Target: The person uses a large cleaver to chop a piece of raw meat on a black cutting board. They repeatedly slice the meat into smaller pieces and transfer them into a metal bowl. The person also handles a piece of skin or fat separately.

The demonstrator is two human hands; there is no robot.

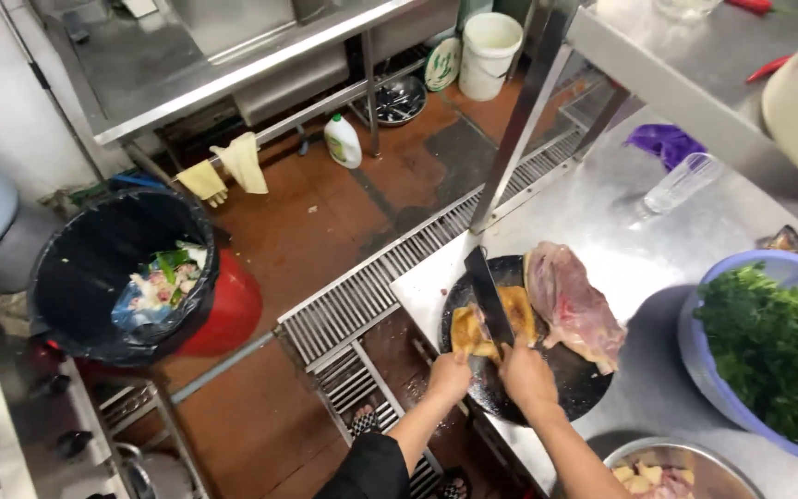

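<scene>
A dark round chopping board (pixel 573 379) lies at the corner of a steel counter (pixel 602 222). On it rest a yellow-skinned piece of chicken (pixel 473 333) and a larger pinkish raw piece (pixel 570 305). My right hand (pixel 526 374) grips the handle of a cleaver (pixel 487 296), whose blade lies across the yellow piece. My left hand (pixel 450 374) presses on the near end of that yellow piece, beside the blade.
A blue basin of green herbs (pixel 773 351) and a steel bowl of cut chicken (pixel 676 476) sit on the counter's right. A clear glass (pixel 681 183) and purple bag (pixel 662 143) lie farther back. A black-lined bin (pixel 122 273), floor drain grate (pixel 371 296) and white bucket (pixel 489 54) occupy the floor.
</scene>
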